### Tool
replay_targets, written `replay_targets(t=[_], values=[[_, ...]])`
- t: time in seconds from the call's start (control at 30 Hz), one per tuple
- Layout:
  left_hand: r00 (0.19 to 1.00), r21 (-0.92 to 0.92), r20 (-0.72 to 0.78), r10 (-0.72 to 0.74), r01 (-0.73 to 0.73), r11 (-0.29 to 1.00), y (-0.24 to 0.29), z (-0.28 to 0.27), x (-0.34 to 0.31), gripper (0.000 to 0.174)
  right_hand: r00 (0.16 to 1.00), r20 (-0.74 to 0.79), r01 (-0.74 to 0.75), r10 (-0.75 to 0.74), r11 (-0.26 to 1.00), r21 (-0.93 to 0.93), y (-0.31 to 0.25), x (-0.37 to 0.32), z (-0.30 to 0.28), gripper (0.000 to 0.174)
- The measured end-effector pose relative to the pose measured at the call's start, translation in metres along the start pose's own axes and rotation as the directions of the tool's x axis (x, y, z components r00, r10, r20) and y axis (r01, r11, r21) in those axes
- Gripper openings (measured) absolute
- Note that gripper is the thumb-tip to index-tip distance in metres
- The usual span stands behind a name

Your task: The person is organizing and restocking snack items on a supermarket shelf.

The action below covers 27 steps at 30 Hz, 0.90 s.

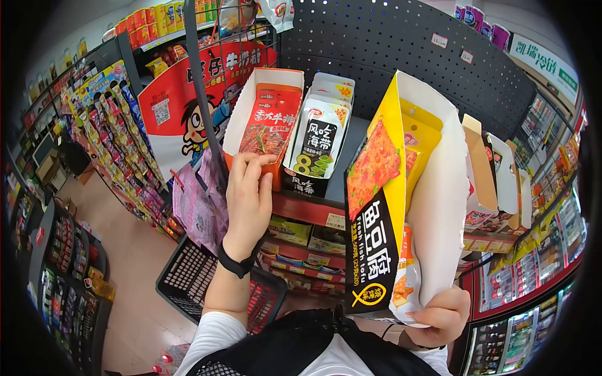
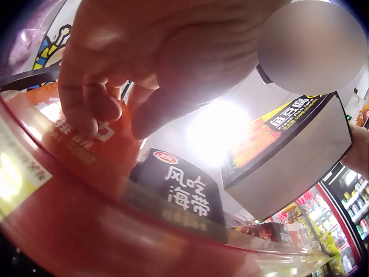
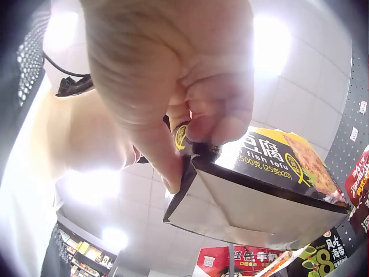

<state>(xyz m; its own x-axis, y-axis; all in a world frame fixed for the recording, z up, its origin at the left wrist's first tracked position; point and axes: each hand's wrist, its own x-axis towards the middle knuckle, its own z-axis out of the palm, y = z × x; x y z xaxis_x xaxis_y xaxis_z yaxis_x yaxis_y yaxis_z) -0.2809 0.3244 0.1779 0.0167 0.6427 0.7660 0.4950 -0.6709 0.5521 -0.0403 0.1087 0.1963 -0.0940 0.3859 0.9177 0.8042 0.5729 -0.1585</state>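
My right hand (image 1: pixel 446 313) grips the near lower corner of an open-topped fish tofu box (image 1: pixel 375 250), its thumb and fingers pinching the cardboard. The yellow and black box is tilted and held up above the shelf front, with a few yellow and white packets (image 1: pixel 406 282) inside. Its plain underside shows in the right wrist view. My left hand (image 1: pixel 248 191) holds the front of an orange snack box (image 2: pixel 86 135), fingers bent over its front wall and thumb at its right side. Red packets (image 1: pixel 269 122) stand in that box. Right beside it is a black seaweed snack box (image 1: pixel 306 183) with upright packets.
A dark pegboard (image 1: pixel 401 37) backs the shelf, with a red front rail (image 1: pixel 307 210). Opened cartons (image 1: pixel 501 169) stand at the right. Purple bags (image 1: pixel 197 207) hang at the left above a black shopping basket (image 1: pixel 182 276). Glass-fronted coolers (image 1: pixel 527 269) line the right.
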Motion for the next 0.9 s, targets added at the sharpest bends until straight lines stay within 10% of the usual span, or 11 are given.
replay_targets(t=[0.07,0.23,0.33,0.9], values=[[0.997,-0.111,-0.039,-0.063,0.058,0.992,0.013,0.002,-0.004,0.036,1.0,-0.006,0.015,-0.016,1.0,-0.019,0.001,-0.002,-0.005,0.034],[0.945,0.106,0.001,0.326,-0.324,0.94,0.015,0.009,-0.019,0.043,0.995,-0.074,0.066,-0.07,0.997,-0.048,0.01,-0.005,-0.013,0.035],[0.981,-0.198,0.162,0.107,-0.074,0.977,0.032,0.021,-0.024,0.04,0.997,-0.068,0.04,-0.046,0.995,-0.093,0.009,-0.002,-0.021,0.041],[0.963,-0.226,0.073,0.258,-0.236,0.945,0.067,0.075,-0.012,0.016,0.991,-0.131,-0.059,0.04,0.987,-0.148,0.005,-0.003,-0.022,0.04]])
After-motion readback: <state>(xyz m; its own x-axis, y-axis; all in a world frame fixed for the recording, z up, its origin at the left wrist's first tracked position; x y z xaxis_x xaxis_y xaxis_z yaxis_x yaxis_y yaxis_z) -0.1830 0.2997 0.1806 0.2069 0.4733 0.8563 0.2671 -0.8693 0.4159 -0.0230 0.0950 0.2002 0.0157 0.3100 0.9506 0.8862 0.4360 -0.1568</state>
